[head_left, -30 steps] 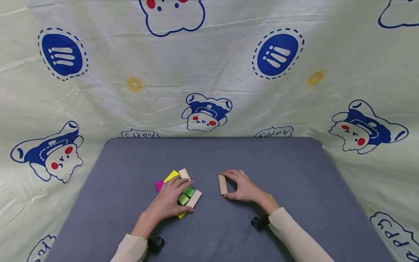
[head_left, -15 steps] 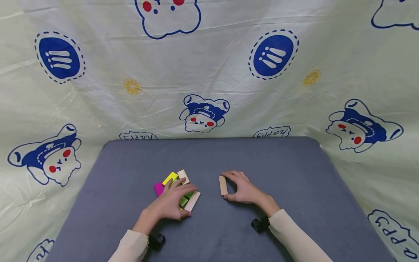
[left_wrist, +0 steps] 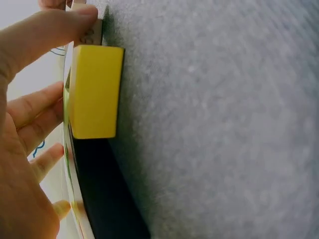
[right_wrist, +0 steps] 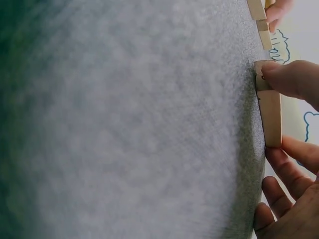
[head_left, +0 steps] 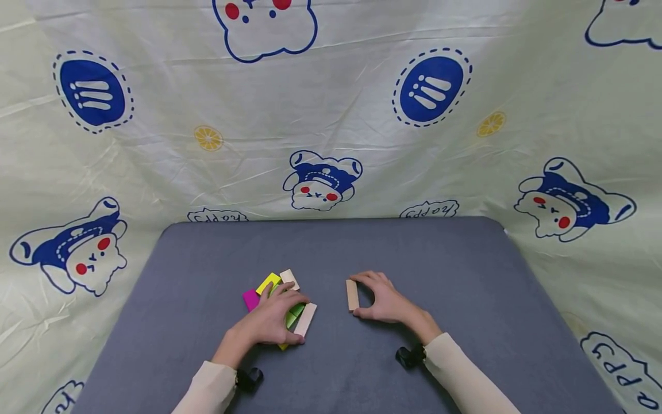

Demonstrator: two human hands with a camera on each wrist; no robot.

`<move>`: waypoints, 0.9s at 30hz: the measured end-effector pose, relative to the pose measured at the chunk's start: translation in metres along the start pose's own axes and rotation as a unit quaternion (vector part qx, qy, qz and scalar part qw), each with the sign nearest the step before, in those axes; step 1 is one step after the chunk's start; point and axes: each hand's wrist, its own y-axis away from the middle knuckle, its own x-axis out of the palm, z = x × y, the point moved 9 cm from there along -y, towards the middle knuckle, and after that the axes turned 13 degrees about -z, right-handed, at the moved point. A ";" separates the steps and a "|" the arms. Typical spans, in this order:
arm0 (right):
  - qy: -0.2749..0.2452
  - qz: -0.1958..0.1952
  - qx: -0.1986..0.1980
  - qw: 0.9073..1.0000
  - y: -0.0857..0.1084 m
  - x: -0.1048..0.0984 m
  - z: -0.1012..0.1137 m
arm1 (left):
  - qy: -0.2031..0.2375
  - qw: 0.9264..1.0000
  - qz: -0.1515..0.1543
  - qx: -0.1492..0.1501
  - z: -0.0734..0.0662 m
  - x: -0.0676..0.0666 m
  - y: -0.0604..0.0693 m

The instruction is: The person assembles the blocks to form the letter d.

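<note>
The left hand's [head_left: 270,317] forefinger has shifted to the pale block [head_left: 306,320]; the grip pinches its ends, just right of the green blocks [head_left: 295,315] (a light touch should spare them). Farther right, the right hand [head_left: 387,300] pinches a tan block [head_left: 353,295].

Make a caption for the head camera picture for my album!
Left hand holds a pale block beside colourful blocks; right hand holds a tan block.

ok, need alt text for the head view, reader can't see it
Two hands handle small blocks on a gray table: the left hand holds a pale block by its ends beside yellow blocks, green blocks and a magenta block; the right hand holds a tan block, apart from them. Behind hangs a printed cloth.
</note>
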 end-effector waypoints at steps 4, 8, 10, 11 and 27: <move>-0.008 -0.002 0.011 1.000 0.001 0.000 -0.001 | -0.005 1.000 -0.024 0.004 -0.002 -0.001 -0.002; -0.011 -0.004 0.028 1.000 0.002 -0.001 -0.003 | 0.001 0.999 -0.052 -0.002 -0.004 -0.004 -0.003; -0.018 -0.008 0.037 0.999 0.002 -0.002 -0.004 | 0.018 0.998 -0.065 -0.012 -0.006 -0.006 -0.003; -0.021 -0.011 0.040 0.999 0.003 -0.003 -0.004 | 0.027 0.997 -0.070 -0.017 -0.007 -0.008 -0.003; -0.038 -0.041 0.047 0.997 0.010 -0.019 -0.011 | 0.080 0.991 -0.102 -0.040 -0.020 -0.008 -0.001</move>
